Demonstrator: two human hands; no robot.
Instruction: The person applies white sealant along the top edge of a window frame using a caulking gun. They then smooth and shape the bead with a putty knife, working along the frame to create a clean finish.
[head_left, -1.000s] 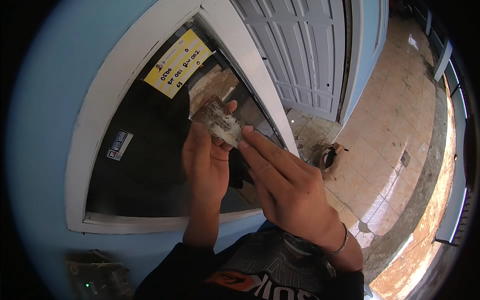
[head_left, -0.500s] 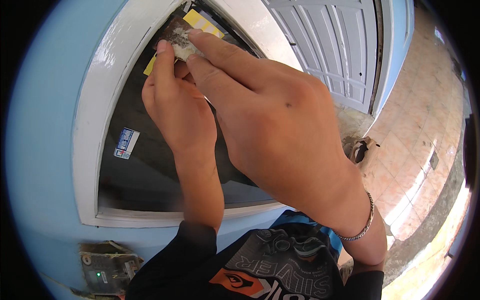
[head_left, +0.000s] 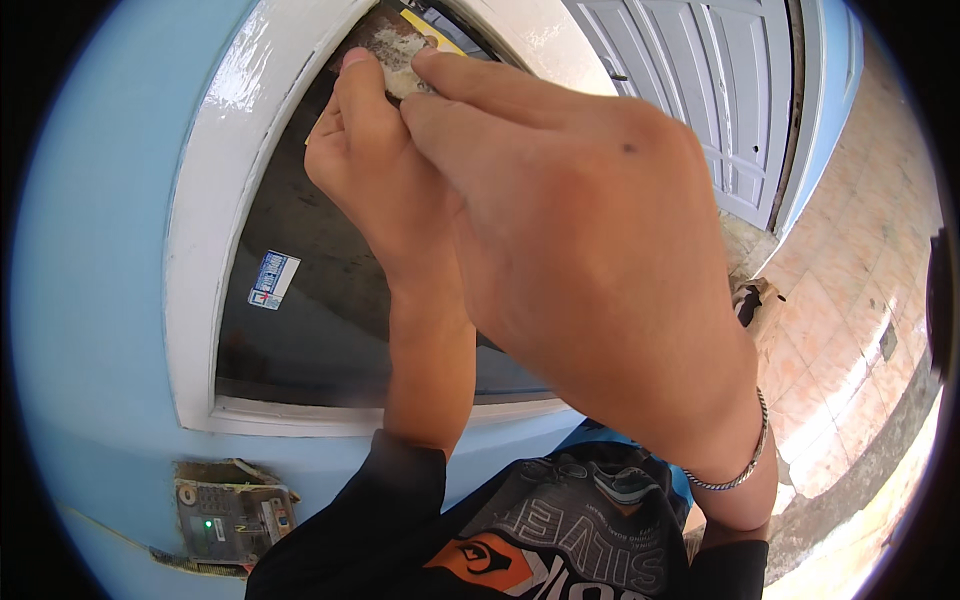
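Observation:
High against a dark window pane, both hands come together at a small, flat brown piece crusted with whitish, crumbly residue; its exact kind I cannot make out. My left hand grips its lower left side, thumb on top and the other fingers curled beneath. From the right, my right hand reaches across with two fingertips on the piece's right edge. The rest of that hand's fingers are hidden below it. Part of a yellow sticker or card shows just behind the piece.
A white frame surrounds the pane, set in a light blue wall. A blue-and-white sticker is on the glass. Lower left, a meter box with a green light sits in the wall. A grey panelled door and tiled floor lie right.
Both hands and the brown piece sit higher and farther right in the picture. The view has shifted a little too. Less of the yellow sticker or card shows now.

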